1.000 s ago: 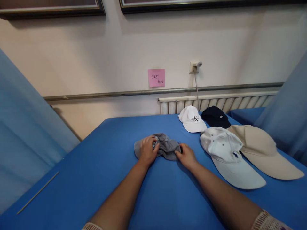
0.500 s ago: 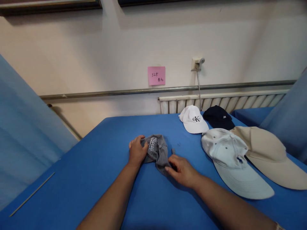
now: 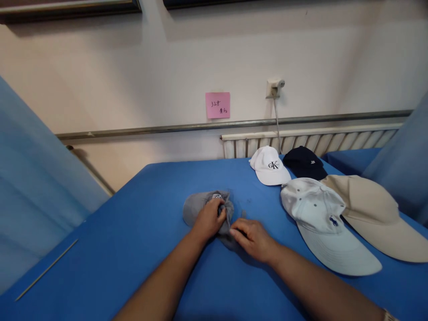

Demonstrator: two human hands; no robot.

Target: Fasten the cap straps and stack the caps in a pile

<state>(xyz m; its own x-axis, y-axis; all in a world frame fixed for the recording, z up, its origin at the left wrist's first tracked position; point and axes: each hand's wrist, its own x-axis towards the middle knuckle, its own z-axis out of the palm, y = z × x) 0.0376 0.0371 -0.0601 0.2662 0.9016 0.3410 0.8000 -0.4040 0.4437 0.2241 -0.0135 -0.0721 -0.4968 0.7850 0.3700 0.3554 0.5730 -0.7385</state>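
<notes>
From where I stand, I can see two bare forearms, the left one (image 3: 162,278) cut off by the bottom edge of the frame and the right one (image 3: 321,278) running toward the lower right corner. The left hand (image 3: 207,219) and right hand (image 3: 256,240) are both ungloved, with slim fingers and smooth, rounded knuckles. Down near the lower right corner, a scrap of pale trim (image 3: 388,316) shows on the right arm, off-white or light beige, with little dark gaps between narrow bars. It looks like the edge of a sleeve, though too little shows to be certain.
</notes>
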